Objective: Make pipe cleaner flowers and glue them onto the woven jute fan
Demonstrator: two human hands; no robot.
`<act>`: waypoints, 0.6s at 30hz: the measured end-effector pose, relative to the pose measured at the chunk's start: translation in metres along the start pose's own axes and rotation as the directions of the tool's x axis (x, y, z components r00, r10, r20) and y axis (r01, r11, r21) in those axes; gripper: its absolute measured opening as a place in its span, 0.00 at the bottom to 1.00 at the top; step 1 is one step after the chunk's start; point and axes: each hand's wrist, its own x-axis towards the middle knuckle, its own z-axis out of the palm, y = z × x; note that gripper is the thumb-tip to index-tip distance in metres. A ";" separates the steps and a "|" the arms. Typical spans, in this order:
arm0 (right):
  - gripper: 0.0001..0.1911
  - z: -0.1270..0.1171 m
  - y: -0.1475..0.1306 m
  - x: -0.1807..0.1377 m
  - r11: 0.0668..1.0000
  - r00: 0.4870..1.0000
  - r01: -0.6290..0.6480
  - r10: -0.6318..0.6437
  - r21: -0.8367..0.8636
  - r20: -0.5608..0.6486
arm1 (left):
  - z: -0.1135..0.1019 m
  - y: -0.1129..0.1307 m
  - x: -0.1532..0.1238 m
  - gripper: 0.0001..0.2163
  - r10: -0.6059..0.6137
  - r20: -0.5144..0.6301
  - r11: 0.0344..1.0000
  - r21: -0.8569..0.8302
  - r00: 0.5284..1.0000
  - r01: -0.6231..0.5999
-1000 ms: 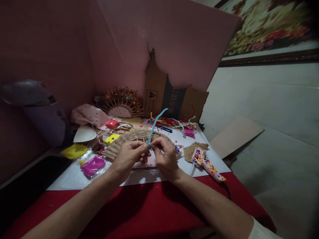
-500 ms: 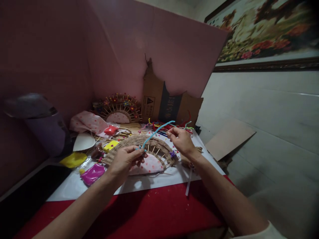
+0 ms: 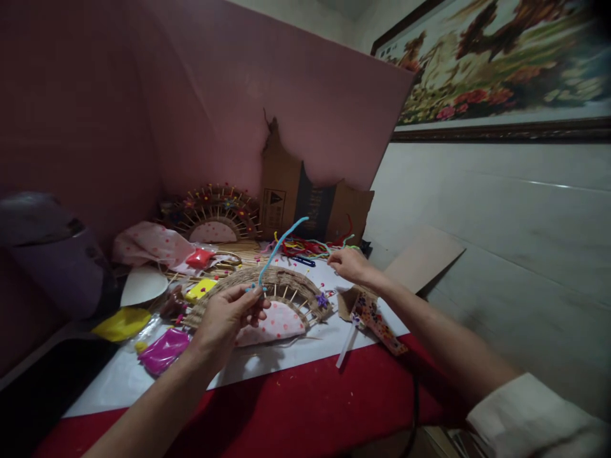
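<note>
My left hand pinches a light-blue pipe cleaner near its low end, where it is bent into small loops like a flower. The long free end curves up to the right. Below and behind this hand lies a half-round woven fan with stick ribs, a dotted pink cloth centre and a purple pipe-cleaner flower at its right side. My right hand is over the back right of the table, fingers curled together beside a pile of coloured pipe cleaners. Whatever its fingertips hold cannot be made out.
A finished-looking decorated fan and torn cardboard stand at the back. Packets of yellow, magenta and red clay lie left. A glue stick and a patterned strip lie right, on the red-and-white cover.
My right hand has moved away from the blue pipe cleaner toward the pile at the back right. My left hand keeps its hold. The view has turned slightly right.
</note>
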 end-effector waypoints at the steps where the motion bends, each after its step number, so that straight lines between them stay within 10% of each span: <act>1: 0.13 0.002 -0.001 0.005 1.000 1.000 0.010 -0.010 -0.007 0.003 | 0.000 0.000 0.000 0.12 -0.003 -0.011 1.000 -0.013 1.000 0.003; 10: 0.11 0.026 -0.037 0.058 0.990 0.986 0.141 -0.141 0.007 0.088 | -0.008 0.003 0.008 0.15 0.117 -0.240 0.985 -0.098 0.964 -0.144; 18: 0.11 0.022 -0.045 0.079 0.975 0.961 0.211 -0.220 0.070 0.168 | -0.021 0.022 0.013 0.10 0.302 -0.524 0.901 -0.117 0.796 -0.418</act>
